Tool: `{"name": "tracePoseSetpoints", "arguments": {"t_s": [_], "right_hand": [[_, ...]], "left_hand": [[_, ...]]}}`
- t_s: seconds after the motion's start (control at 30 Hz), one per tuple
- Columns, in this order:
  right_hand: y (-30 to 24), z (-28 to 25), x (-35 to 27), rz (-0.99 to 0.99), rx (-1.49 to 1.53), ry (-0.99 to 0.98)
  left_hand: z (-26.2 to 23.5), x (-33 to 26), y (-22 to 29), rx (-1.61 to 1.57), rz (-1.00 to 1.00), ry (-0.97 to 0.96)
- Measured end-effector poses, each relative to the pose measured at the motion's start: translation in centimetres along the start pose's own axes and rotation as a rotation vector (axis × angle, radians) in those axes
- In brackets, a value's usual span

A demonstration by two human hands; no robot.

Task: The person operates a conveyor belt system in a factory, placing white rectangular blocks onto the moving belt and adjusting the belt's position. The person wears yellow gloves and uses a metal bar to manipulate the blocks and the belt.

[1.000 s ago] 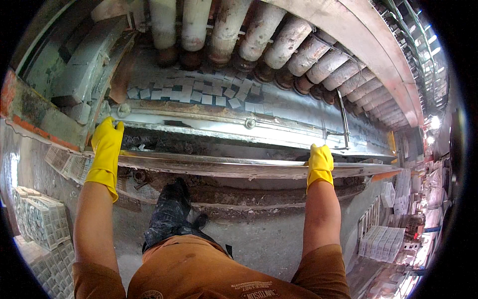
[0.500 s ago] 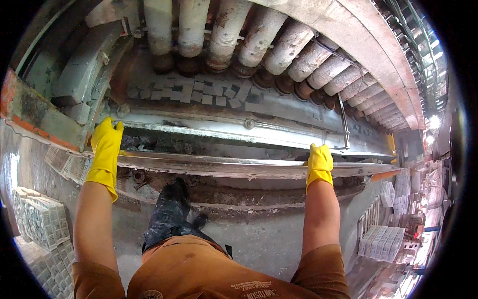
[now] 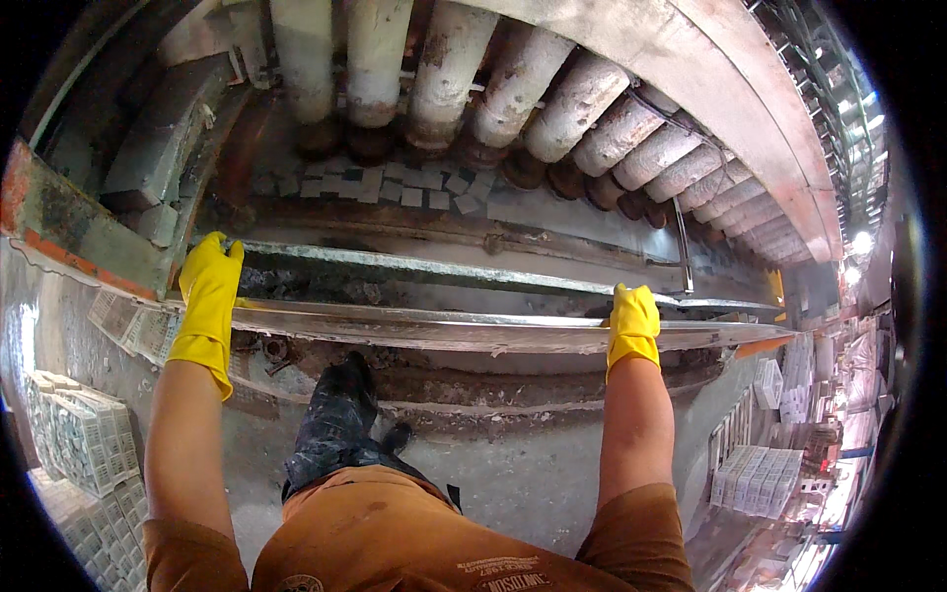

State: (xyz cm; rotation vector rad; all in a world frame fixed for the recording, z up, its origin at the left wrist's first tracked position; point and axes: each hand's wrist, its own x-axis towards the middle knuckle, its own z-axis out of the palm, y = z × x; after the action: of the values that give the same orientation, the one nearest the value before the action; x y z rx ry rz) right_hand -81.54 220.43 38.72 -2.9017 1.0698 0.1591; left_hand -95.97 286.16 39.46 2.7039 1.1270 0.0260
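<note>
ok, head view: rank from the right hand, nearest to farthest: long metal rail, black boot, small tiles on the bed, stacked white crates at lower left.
From the right hand:
1. long metal rail, under the hand itself.
2. black boot, below and to its left.
3. small tiles, up and left, beneath the rollers.
4. stacked white crates, far left edge.

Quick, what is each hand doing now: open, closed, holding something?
Left hand: in a yellow glove, closed over the edge of the long metal tray.
Right hand: gloved too, gripping the same tray's edge.

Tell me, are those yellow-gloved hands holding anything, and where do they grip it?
Both grip the long metal rail running across the front of the machine: the left hand near its left end, the right hand further toward its right end.
</note>
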Motion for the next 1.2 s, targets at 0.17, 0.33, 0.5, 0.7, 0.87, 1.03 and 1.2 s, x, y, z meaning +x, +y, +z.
{"name": "tracePoseSetpoints", "arguments": {"t_s": [0.17, 0.33, 0.5, 0.7, 0.87, 1.03, 1.2], "right_hand": [[-1.8, -0.7, 1.2, -0.019, -0.008, 0.018], [-3.1, -2.0, 1.2, -0.083, 0.037, 0.034], [-4.5, -2.7, 1.8, -0.077, 0.064, 0.011], [-6.1, -2.6, 3.0, -0.08, 0.01, 0.074], [-7.8, -4.3, 2.3, -0.049, 0.037, 0.006], [-9.1, -5.4, 2.3, -0.025, 0.027, -0.034], [-9.6, -5.0, 3.5, -0.033, 0.04, -0.033]], "left_hand": [[-0.8, 1.1, 1.7, -0.007, -0.012, -0.006], [-1.1, 2.5, 2.8, 0.015, -0.019, -0.034], [-0.8, 3.5, 3.5, 0.06, -0.003, 0.033], [-0.8, 4.7, 4.2, 0.04, 0.015, 0.037], [-1.4, 5.6, 5.3, 0.003, -0.001, -0.003], [-1.8, 6.2, 6.2, 0.019, -0.021, -0.003], [-1.7, 7.0, 6.8, 0.046, -0.028, 0.012]]}}
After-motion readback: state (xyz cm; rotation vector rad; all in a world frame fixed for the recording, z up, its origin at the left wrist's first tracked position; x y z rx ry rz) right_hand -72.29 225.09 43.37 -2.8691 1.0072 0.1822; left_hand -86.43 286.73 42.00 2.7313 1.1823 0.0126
